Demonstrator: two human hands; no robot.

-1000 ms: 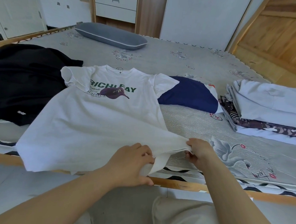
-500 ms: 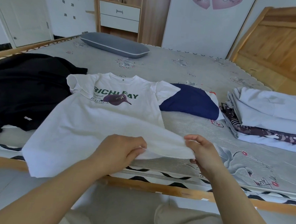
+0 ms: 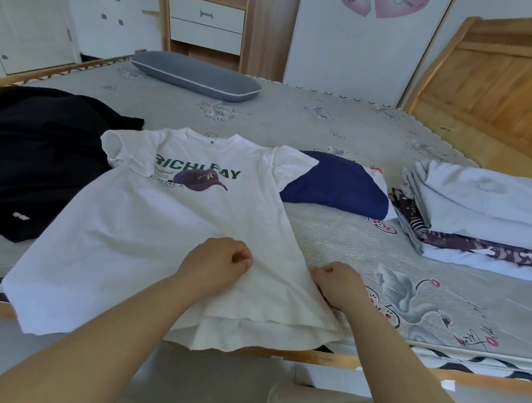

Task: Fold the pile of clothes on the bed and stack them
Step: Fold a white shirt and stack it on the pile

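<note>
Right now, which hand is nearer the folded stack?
Right. The right hand grips the white shirt's side edge, on the side facing the folded stack. The left hand pinches the shirt farther from it.

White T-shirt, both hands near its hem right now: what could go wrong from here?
1. The white T-shirt overhangs the bed edge at its hem; letting go could let it slide toward the floor.
2. Its sleeve lies over the navy garment, so pulling may drag that along.
3. The left hand and right hand bunch the fabric, so creases could get folded in.
</note>
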